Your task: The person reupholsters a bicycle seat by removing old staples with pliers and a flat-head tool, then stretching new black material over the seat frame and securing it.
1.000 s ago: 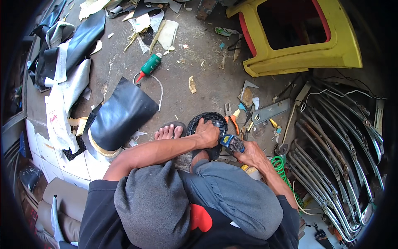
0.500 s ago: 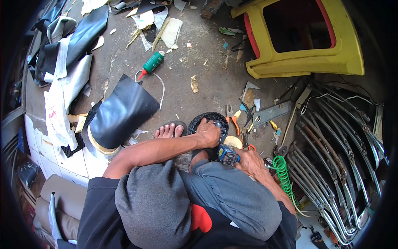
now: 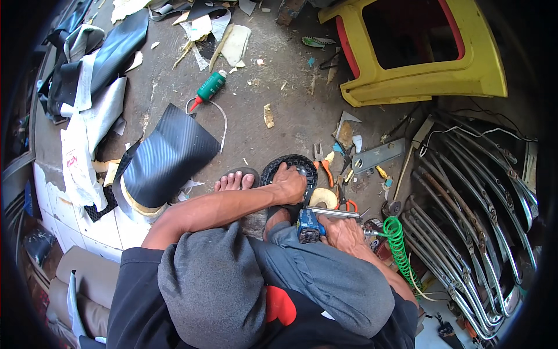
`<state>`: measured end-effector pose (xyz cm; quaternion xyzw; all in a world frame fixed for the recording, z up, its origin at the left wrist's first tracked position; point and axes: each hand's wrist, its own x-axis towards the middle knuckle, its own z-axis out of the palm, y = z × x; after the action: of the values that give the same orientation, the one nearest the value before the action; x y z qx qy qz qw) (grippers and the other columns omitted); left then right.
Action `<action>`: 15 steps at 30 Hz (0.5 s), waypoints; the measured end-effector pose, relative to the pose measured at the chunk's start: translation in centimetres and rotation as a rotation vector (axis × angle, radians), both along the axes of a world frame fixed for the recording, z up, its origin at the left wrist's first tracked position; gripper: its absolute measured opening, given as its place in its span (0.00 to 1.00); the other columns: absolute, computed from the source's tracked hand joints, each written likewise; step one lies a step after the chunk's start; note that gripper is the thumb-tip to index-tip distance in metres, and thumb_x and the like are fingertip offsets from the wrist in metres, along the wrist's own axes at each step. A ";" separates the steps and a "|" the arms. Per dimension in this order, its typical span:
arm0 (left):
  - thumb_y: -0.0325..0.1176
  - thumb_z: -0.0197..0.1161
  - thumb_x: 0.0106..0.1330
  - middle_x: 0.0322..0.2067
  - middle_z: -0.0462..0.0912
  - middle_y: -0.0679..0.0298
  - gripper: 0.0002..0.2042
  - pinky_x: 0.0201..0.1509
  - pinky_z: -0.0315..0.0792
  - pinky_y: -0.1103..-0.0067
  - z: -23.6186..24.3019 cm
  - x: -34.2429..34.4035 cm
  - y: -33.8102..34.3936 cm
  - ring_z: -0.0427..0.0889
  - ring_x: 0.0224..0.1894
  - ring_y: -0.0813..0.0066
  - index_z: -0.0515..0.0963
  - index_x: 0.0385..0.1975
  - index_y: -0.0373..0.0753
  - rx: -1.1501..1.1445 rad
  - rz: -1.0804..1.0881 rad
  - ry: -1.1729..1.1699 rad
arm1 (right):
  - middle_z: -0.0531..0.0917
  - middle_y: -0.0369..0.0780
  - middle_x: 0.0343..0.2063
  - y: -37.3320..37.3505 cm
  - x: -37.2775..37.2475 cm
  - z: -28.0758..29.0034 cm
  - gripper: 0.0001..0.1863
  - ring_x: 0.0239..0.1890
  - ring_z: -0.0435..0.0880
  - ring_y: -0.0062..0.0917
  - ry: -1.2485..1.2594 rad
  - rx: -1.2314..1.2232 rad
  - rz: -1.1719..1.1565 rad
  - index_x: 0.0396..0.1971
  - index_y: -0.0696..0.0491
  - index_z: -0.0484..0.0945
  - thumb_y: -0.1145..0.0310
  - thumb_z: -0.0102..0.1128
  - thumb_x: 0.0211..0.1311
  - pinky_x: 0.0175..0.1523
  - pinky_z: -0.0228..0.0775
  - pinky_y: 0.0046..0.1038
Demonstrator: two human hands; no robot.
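My left hand (image 3: 289, 185) rests over a round black piece with a ribbed, dish-like inside (image 3: 268, 173), its fingers curled down onto it and steadying it between my feet. The underside of that hand is hidden. My right hand (image 3: 344, 234) is wrapped round a blue and silver staple gun (image 3: 308, 225), just nearer to me than the black piece and apart from it. A green coiled air hose (image 3: 393, 230) joins the gun behind that hand. Close beside the piece is a round cream foam pad (image 3: 324, 198).
Orange-handled pliers (image 3: 323, 164), red-handled scissors (image 3: 347, 203) and a grey metal plate (image 3: 379, 156) lie ahead. Bent metal tubes (image 3: 465, 232) are stacked at right, below a yellow plastic shell (image 3: 418, 87). A black-covered roll (image 3: 168, 157) and green glue bottle (image 3: 210, 86) lie left.
My right hand has turned the staple gun and drawn it slightly back, so its silver body now shows crosswise. My left hand stays on the black piece. The whole view has shifted slightly.
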<state>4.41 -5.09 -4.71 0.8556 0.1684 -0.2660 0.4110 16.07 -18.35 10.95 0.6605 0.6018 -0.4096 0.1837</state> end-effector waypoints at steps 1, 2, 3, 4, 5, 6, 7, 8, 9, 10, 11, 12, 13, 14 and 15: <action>0.46 0.72 0.54 0.45 0.88 0.59 0.18 0.62 0.63 0.63 0.0 0.0 0.0 0.78 0.59 0.65 0.88 0.41 0.43 -0.003 -0.013 0.012 | 0.86 0.52 0.30 0.1 0.0 0.0 0.24 0.33 0.88 0.48 -0.025 -0.012 0.010 0.52 0.51 0.77 0.63 0.67 0.53 0.40 0.80 0.47; 0.46 0.72 0.54 0.45 0.88 0.59 0.18 0.62 0.63 0.63 0.1 0.0 0.0 0.78 0.59 0.65 0.88 0.41 0.43 -0.003 -0.018 0.010 | 0.86 0.52 0.30 0.1 0.0 -0.1 0.24 0.33 0.88 0.48 -0.027 -0.011 0.005 0.52 0.51 0.77 0.63 0.67 0.53 0.40 0.80 0.47; 0.46 0.72 0.54 0.45 0.88 0.60 0.17 0.62 0.63 0.64 0.1 0.0 -0.2 0.79 0.58 0.65 0.88 0.40 0.43 0.012 -0.015 0.003 | 0.86 0.51 0.29 0.2 0.1 -0.2 0.24 0.32 0.87 0.48 -0.030 -0.029 0.019 0.51 0.51 0.77 0.63 0.67 0.53 0.38 0.80 0.48; 0.46 0.72 0.54 0.44 0.88 0.60 0.17 0.62 0.62 0.64 0.0 0.0 -0.3 0.79 0.57 0.65 0.88 0.39 0.44 0.026 -0.013 -0.004 | 0.86 0.50 0.28 0.2 0.1 -0.3 0.23 0.31 0.87 0.48 -0.033 -0.048 0.033 0.50 0.51 0.77 0.63 0.67 0.53 0.36 0.80 0.48; 0.46 0.72 0.54 0.44 0.88 0.60 0.17 0.62 0.62 0.64 -0.1 0.0 -0.4 0.79 0.57 0.65 0.88 0.39 0.44 0.027 -0.016 -0.006 | 0.86 0.50 0.28 -0.3 0.2 -0.7 0.23 0.31 0.87 0.48 -0.035 -0.047 0.029 0.50 0.51 0.77 0.63 0.67 0.53 0.36 0.80 0.48; 0.46 0.72 0.54 0.43 0.88 0.60 0.17 0.61 0.62 0.64 -0.1 0.2 -0.5 0.79 0.56 0.65 0.88 0.39 0.44 0.030 -0.003 -0.021 | 0.86 0.50 0.27 -0.7 0.3 -1.2 0.23 0.30 0.87 0.47 -0.043 0.000 0.042 0.50 0.51 0.77 0.63 0.67 0.53 0.35 0.79 0.48; 0.46 0.72 0.54 0.42 0.89 0.61 0.16 0.61 0.62 0.65 -0.2 0.3 -0.7 0.79 0.56 0.66 0.88 0.39 0.44 0.034 0.011 -0.036 | 0.86 0.50 0.26 -1.0 0.4 -1.5 0.23 0.29 0.87 0.47 -0.052 0.048 0.055 0.50 0.51 0.76 0.63 0.67 0.53 0.34 0.79 0.48; 0.46 0.72 0.54 0.42 0.89 0.61 0.16 0.61 0.62 0.65 -0.4 0.4 -0.8 0.79 0.56 0.66 0.88 0.39 0.44 0.033 0.008 -0.041 | 0.86 0.50 0.26 -1.3 0.4 -1.6 0.23 0.29 0.87 0.47 -0.057 0.047 0.052 0.50 0.51 0.76 0.63 0.67 0.53 0.34 0.79 0.48; 0.46 0.72 0.54 0.42 0.89 0.61 0.16 0.60 0.62 0.64 -0.4 0.3 -0.6 0.79 0.56 0.66 0.88 0.38 0.45 0.029 -0.001 -0.040 | 0.86 0.50 0.25 -1.0 0.3 -1.6 0.23 0.29 0.87 0.47 -0.049 0.038 0.054 0.50 0.51 0.76 0.64 0.67 0.53 0.35 0.79 0.48; 0.47 0.72 0.54 0.41 0.88 0.61 0.16 0.60 0.62 0.64 -0.4 0.2 -0.4 0.79 0.55 0.65 0.88 0.38 0.45 0.025 -0.011 -0.039 | 0.85 0.50 0.25 -0.7 0.2 -1.5 0.23 0.29 0.87 0.47 -0.042 0.029 0.055 0.50 0.50 0.76 0.64 0.67 0.52 0.36 0.79 0.48; 0.47 0.72 0.54 0.41 0.88 0.61 0.16 0.60 0.62 0.64 -0.3 0.0 -0.4 0.79 0.55 0.65 0.88 0.38 0.45 0.025 -0.012 -0.038 | 0.85 0.50 0.25 -0.5 0.4 -1.1 0.23 0.29 0.87 0.47 -0.041 0.029 0.055 0.50 0.50 0.76 0.64 0.67 0.52 0.36 0.79 0.48; 0.46 0.72 0.54 0.41 0.89 0.60 0.16 0.60 0.62 0.64 -0.4 -0.2 -0.1 0.79 0.56 0.65 0.88 0.38 0.44 0.019 -0.006 -0.041 | 0.86 0.51 0.26 -0.2 0.9 -0.7 0.24 0.30 0.87 0.48 -0.003 -0.056 0.027 0.51 0.50 0.76 0.65 0.66 0.52 0.37 0.79 0.48; 0.46 0.72 0.54 0.40 0.89 0.60 0.16 0.59 0.62 0.63 -0.5 -0.6 -0.2 0.78 0.56 0.64 0.88 0.37 0.43 0.009 -0.004 -0.044 | 0.86 0.52 0.28 -0.3 1.4 -0.2 0.24 0.31 0.87 0.48 0.034 -0.146 -0.004 0.52 0.50 0.76 0.65 0.65 0.52 0.39 0.80 0.48; 0.46 0.72 0.54 0.40 0.89 0.60 0.16 0.59 0.62 0.63 -0.7 -1.0 -0.3 0.78 0.56 0.64 0.88 0.37 0.43 0.010 -0.003 -0.041 | 0.86 0.53 0.29 -2.4 2.2 -0.7 0.26 0.33 0.86 0.51 0.138 -0.003 -0.124 0.55 0.50 0.75 0.65 0.65 0.52 0.41 0.78 0.49; 0.45 0.72 0.54 0.39 0.89 0.59 0.15 0.58 0.63 0.62 -1.4 -1.1 -0.5 0.79 0.55 0.62 0.88 0.37 0.42 0.002 0.018 -0.077 | 0.86 0.53 0.29 -3.8 2.5 -0.7 0.26 0.33 0.86 0.51 0.134 0.000 -0.127 0.55 0.50 0.75 0.65 0.65 0.52 0.41 0.78 0.49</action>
<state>3.27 -5.59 -6.13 0.8642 0.1602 -0.2288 0.4185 18.53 -22.19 10.29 0.6683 0.5697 -0.4638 0.1167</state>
